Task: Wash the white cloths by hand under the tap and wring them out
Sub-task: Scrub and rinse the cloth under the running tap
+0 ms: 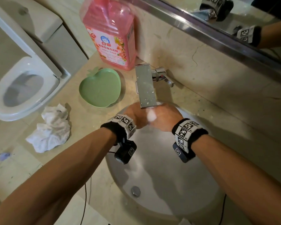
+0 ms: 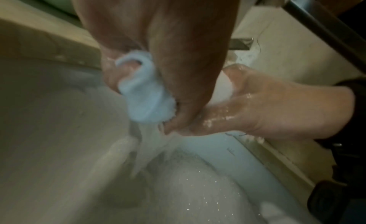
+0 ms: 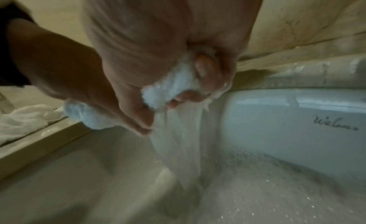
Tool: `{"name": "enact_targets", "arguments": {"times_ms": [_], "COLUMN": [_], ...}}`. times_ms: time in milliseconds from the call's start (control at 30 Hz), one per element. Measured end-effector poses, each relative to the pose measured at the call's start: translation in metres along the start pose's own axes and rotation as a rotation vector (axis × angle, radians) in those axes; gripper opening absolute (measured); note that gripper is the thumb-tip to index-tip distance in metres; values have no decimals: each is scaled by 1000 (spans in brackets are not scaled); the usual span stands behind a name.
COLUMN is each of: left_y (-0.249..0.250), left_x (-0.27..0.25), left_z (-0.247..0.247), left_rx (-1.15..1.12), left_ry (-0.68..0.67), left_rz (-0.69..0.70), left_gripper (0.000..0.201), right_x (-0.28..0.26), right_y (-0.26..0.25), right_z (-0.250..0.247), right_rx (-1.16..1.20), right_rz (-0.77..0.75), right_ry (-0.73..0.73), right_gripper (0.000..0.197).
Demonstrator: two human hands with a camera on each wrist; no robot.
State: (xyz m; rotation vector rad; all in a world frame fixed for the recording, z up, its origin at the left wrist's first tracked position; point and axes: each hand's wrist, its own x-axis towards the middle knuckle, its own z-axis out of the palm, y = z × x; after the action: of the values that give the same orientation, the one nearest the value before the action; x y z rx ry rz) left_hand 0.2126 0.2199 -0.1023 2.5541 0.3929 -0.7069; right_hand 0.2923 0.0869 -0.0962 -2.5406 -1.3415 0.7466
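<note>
Both hands are squeezing one wet white cloth (image 2: 144,92) under the tap (image 1: 146,86), left hand (image 1: 133,116) and right hand (image 1: 165,116) curled tight around it, while another cloth (image 1: 50,129) is sitting crumpled on the bench (image 1: 91,120).

The scene is seen by the head camera from above, looking forward and down over both forearms onto the basin (image 1: 169,192), with the tap (image 1: 146,86), the bench (image 1: 91,120) to the left and the mirror (image 1: 234,21) at the top edge. The left wrist view is taken from very close, just behind the left hand (image 2: 158,44), facing down into the basin (image 2: 59,133). The right wrist view is set equally near, behind the right hand (image 3: 158,47), also facing down. The wet cloth (image 2: 144,96), the falling water (image 3: 178,149) and the basin wall are shared by all three views; the opposite hand is caught in each wrist picture.
</note>
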Motion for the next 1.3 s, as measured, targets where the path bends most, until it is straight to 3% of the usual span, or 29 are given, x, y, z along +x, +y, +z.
{"name": "enact_targets", "arguments": {"times_ms": [67, 133, 233, 300, 400, 467, 567, 667, 733, 867, 1000, 1167, 1300], "left_y": [-7, -16, -23, -27, -31, -33, -36, -34, -30, -16, -2, 10, 4], "left_x": [-10, -22, -37, -41, -49, -53, -55, -54, -53, -49, -39, -30, -32], "left_z": [-4, -8, -7, -4, -1, -2, 2, 3, 5, 0, -10, -15, -17], "left_rx": [-49, -200, -443, -452, -640, -705, -686, -674, -693, -673, -636, -713, -687], "left_ry": [80, 28, -26, 17, 29, 2, 47, 121, 152, 166, 100, 16, 57], "left_rz": [110, 143, -34, -119, -44, -31, -34, -79, -110, -133, -33, 21, 35], "left_gripper": [49, 48, 40, 58, 75, 71, 55, 51, 44, 53, 74, 61, 47], "right_x": [-2, -4, -4, -3, -1, -1, -2, -9, -15, -28, -39, -44, -44], "right_y": [0, -1, -11, -18, -24, -27, -25, -23, -19, -5, 7, 14, 10], "right_z": [0, 0, -3, -5, -6, -6, -4, -2, -7, -15, -18, -19, -19], "right_rx": [112, 168, 211, 296, 279, 287, 401, 304, 327, 378, 332, 386, 483], "right_rz": [-7, -31, -212, -262, -170, -126, -28, -95, -101, 23, -36, -19, -4], "right_ry": [-9, -75, -118, -56, -49, -9, 120, 195, 231, 281, 260, 222, 216], "right_gripper": [23, 20, 36, 35, 44, 41, 51, 32, 34, 45, 46, 45, 38]}}
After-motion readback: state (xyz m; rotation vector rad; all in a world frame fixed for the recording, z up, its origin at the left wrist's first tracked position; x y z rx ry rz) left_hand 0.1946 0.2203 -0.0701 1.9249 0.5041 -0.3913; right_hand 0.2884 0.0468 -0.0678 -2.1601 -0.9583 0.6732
